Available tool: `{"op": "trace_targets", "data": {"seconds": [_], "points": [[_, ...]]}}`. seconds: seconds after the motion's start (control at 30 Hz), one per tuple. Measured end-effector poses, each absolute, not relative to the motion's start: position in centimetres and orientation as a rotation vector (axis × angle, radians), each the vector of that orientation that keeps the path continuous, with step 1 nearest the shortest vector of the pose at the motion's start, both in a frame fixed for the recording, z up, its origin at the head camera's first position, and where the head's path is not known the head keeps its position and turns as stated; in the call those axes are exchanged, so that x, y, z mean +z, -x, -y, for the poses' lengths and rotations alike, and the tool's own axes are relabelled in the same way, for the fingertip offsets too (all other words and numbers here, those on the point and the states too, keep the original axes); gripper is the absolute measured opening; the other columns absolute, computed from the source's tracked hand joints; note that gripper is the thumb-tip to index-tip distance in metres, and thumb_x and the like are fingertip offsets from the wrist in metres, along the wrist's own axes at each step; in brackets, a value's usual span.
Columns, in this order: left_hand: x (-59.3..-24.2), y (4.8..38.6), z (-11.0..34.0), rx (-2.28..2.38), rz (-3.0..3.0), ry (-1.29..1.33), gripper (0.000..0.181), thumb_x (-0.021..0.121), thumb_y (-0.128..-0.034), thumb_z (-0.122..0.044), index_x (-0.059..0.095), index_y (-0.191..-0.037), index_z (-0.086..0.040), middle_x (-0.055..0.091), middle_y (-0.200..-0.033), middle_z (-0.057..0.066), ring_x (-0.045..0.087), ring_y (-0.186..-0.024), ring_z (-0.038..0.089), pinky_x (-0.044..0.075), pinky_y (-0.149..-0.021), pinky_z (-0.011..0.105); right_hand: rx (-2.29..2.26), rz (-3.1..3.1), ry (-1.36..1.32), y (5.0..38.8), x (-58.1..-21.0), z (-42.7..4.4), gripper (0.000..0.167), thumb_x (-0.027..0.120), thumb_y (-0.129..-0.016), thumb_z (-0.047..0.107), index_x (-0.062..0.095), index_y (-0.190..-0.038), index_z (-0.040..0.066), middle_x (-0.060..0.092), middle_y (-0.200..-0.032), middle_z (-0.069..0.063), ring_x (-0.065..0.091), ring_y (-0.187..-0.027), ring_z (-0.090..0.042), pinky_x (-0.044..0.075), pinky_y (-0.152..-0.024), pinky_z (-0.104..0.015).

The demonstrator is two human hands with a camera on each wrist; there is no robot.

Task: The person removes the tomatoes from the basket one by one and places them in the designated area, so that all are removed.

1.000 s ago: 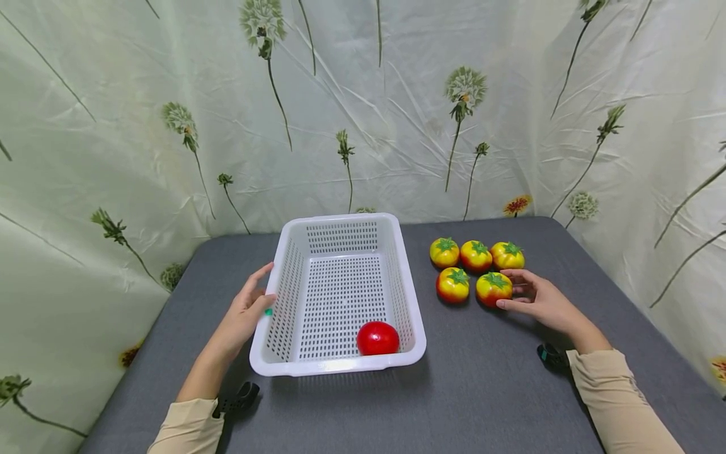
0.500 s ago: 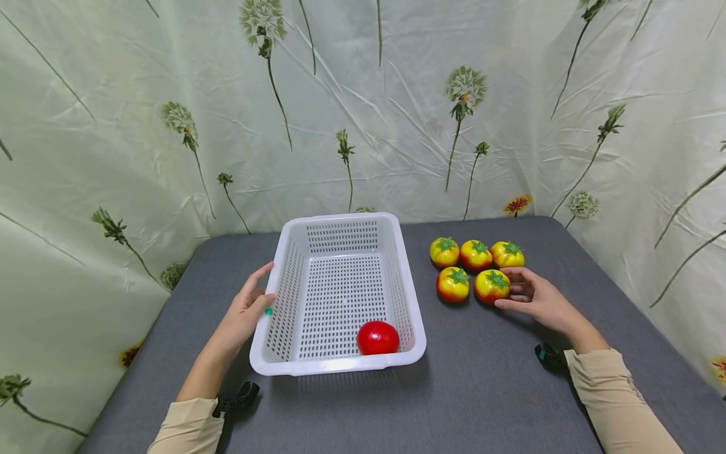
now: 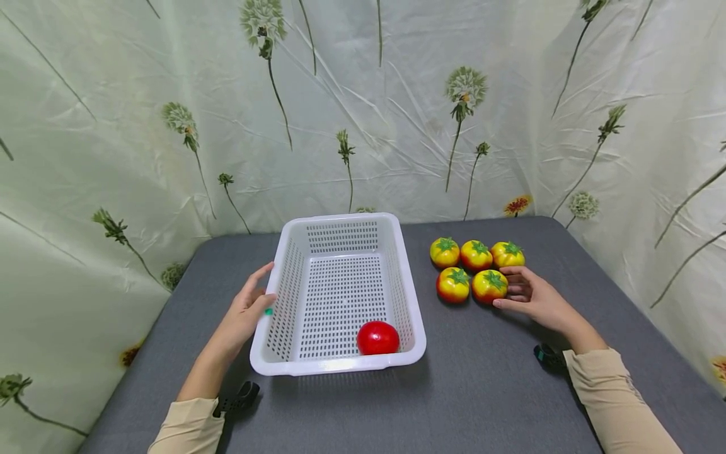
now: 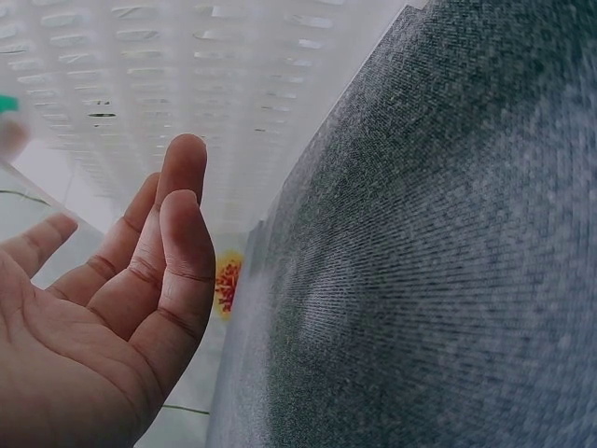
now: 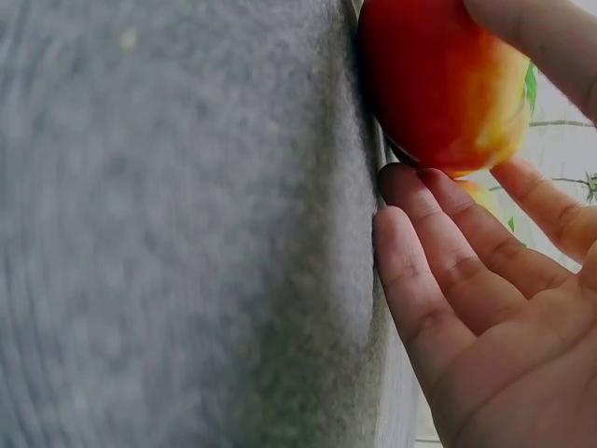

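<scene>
In the head view, my left hand (image 3: 242, 314) rests at the left rim of a white perforated plastic basket (image 3: 337, 367), thumb and index finger touching the rim. The left wrist view shows its other fingers (image 4: 187, 238) loosely bent beside the basket wall. A shiny red round fruit (image 3: 377, 338) lies in the basket's near right corner. On the right, my right hand (image 3: 539, 301) holds a yellow-red tomato (image 3: 489, 287) with a green star-shaped top, thumb and fingertips about its right side. In the right wrist view this tomato (image 5: 438, 84) sits low against the cloth.
Beside the held tomato lies another tomato (image 3: 452, 285). A row of similar tomatoes (image 3: 476, 256) stands just behind them. Dark grey cloth (image 3: 454, 391) covers the table. A pale flower-printed curtain (image 3: 386, 126) hangs along the back and sides.
My right hand has shifted slightly left and the tomato at its fingertips has moved left with it, closer to its neighbour. The left hand and basket have not moved.
</scene>
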State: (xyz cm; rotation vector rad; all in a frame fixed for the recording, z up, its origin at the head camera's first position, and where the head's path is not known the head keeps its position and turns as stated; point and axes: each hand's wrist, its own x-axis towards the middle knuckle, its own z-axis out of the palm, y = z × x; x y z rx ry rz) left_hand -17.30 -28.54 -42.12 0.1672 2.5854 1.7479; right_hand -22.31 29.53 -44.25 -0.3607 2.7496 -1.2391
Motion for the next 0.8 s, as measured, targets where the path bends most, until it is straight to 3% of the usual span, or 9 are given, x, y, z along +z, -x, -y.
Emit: {"op": "trace_targets", "data": {"seconds": [0.3,0.53,0.8], "points": [[-42.3,17.3,28.6,1.760,-2.575,-0.189,0.066,0.045,-0.1134,-0.018,0.017,-0.173,-0.028,0.056,-0.135,0.032,0.072,-0.103,0.032,0.065,-0.077,0.040,-1.231,-2.783,0.370,22.2,-43.1,-29.9,0.075,0.076,-0.101,0.023,0.035,-0.155,-0.008,0.051,-0.149,-0.035,0.060,-0.131,-0.052,0.057,-0.091,-0.021],[-42.2,17.4,28.6,1.770,-2.566,-0.183,0.066,0.045,-0.1127,-0.017,0.018,-0.172,-0.028,0.056,-0.135,0.032,0.072,-0.102,0.031,0.065,-0.077,0.039,-1.200,-2.828,0.397,21.9,-40.0,-29.9,0.075,0.075,-0.102,0.028,0.035,-0.157,-0.004,0.050,-0.152,-0.032,0.060,-0.132,-0.050,0.048,-0.086,-0.005],[-42.3,17.4,28.7,1.770,-2.564,-0.183,0.066,0.045,-0.1124,-0.017,0.019,-0.172,-0.028,0.056,-0.137,0.032,0.071,-0.104,0.032,0.065,-0.078,0.040,-1.162,-2.852,0.565,21.6,-35.5,-27.6,0.065,0.078,-0.100,0.025,0.046,-0.154,0.007,0.059,-0.148,-0.022,0.063,-0.130,-0.044,0.051,-0.090,-0.009]]}}
